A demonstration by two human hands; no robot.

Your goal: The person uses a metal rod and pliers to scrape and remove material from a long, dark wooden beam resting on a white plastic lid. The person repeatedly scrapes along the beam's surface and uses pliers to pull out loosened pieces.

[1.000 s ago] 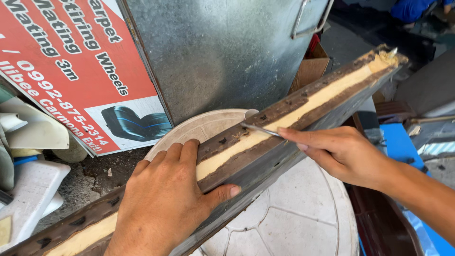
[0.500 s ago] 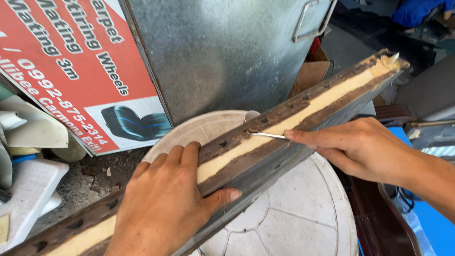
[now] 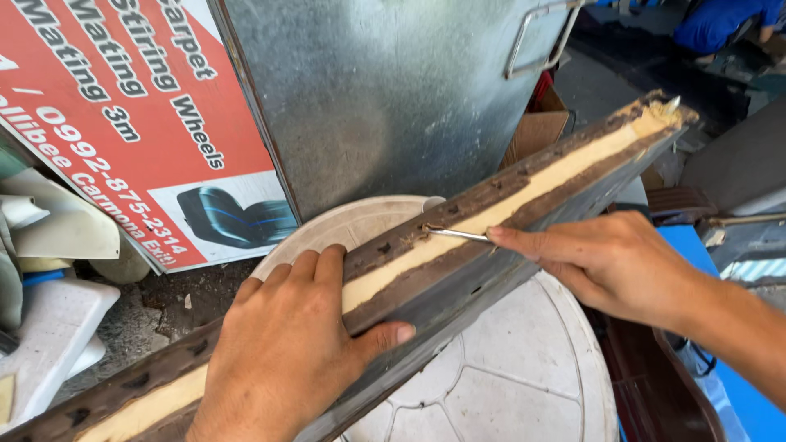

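Note:
A long dark brown trim strip (image 3: 524, 192) with a pale foam core runs diagonally from lower left to upper right, resting on a round white plastic lid (image 3: 508, 385). My left hand (image 3: 286, 352) presses down on the strip's lower part, fingers over its far edge and thumb on its near side. My right hand (image 3: 610, 262) pinches a thin metal tool (image 3: 454, 234), its tip touching the seam between the foam and the dark upper edge near the strip's middle.
A galvanized metal box (image 3: 385, 90) with a handle stands behind the strip. A red and white sign board (image 3: 123, 123) leans at the left above pale plastic parts (image 3: 49, 311). A cardboard box (image 3: 536, 131) and blue surface (image 3: 737, 385) lie to the right.
My right hand has slid the metal tool down along the strip toward my left hand. My left hand keeps pressing in the same place.

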